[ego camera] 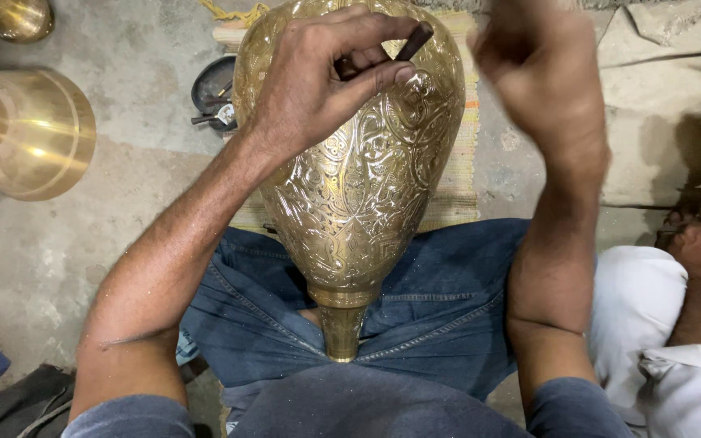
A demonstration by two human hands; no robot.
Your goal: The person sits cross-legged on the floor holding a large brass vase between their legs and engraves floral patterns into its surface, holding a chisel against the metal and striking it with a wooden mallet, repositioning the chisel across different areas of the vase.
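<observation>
floor point(58, 243): grey concrete | striped mat point(456, 178) under brass vase point(359, 186)

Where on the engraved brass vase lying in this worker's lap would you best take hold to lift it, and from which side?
Grip the narrow neck of the brass vase from the wearer's side: it tapers to a slim stem there, while the wide belly is too broad for one hand.

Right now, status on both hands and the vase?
Left hand pinching a dark chisel against the brass vase. Right hand raised, blurred, grip unclear. Nothing blocking.
</observation>
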